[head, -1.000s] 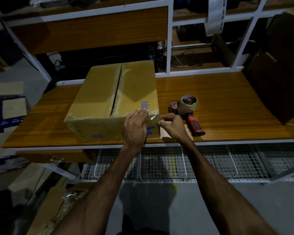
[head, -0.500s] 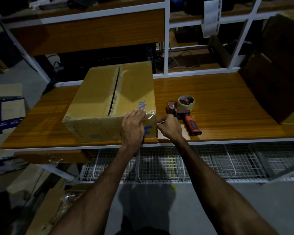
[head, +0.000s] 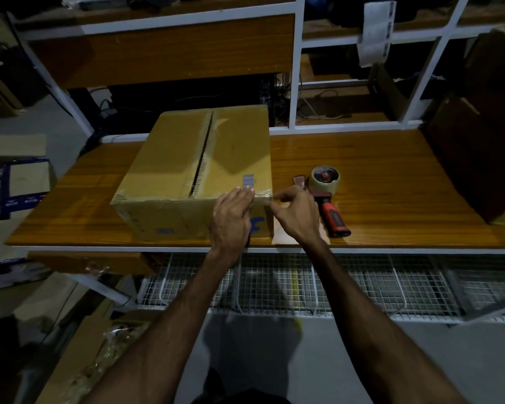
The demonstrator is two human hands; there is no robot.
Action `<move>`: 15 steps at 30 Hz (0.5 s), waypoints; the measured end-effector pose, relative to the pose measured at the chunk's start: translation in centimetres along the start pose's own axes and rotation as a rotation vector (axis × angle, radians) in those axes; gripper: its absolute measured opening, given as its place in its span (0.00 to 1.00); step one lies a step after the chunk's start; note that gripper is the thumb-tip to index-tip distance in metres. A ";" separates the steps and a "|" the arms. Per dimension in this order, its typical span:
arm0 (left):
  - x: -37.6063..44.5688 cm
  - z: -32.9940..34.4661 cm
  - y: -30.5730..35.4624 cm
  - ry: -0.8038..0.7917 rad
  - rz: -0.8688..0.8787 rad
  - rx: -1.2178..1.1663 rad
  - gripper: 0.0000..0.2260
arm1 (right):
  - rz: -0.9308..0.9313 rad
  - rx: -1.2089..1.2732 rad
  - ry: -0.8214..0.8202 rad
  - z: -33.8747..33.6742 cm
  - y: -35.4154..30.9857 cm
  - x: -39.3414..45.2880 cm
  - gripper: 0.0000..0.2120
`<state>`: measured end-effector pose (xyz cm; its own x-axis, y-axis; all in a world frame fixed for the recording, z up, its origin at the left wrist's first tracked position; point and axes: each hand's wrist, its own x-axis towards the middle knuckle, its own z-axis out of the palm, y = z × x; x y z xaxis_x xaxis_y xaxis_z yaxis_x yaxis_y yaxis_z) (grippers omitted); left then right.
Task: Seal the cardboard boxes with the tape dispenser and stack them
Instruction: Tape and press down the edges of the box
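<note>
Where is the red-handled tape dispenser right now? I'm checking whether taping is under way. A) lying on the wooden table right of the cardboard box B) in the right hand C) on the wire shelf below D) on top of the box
A: the red-handled tape dispenser lies on the wooden table, right of the brown cardboard box; neither hand holds it.

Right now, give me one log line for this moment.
left hand: flat on box corner | right hand: pinching tape strip | tape dispenser: idle on table

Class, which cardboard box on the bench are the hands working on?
The lighter cardboard box at the bench's left, under both hands; the dark box at far right stands untouched.
</note>
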<state>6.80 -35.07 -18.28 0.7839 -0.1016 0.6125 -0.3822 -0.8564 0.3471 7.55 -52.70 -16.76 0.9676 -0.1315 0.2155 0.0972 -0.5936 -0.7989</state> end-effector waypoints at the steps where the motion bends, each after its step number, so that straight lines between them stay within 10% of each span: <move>1: 0.0 0.0 -0.1 0.001 0.000 0.002 0.20 | -0.028 0.024 0.011 -0.1 -0.3 0.0 0.14; 15: 0.0 -0.2 -0.7 -0.037 0.029 -0.023 0.20 | -0.298 0.048 0.009 1.4 0.8 -0.5 0.07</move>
<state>6.99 -34.32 -18.33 0.7897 -0.1457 0.5960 -0.4160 -0.8412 0.3455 7.51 -52.01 -18.23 0.8925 0.0358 0.4495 0.3880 -0.5691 -0.7250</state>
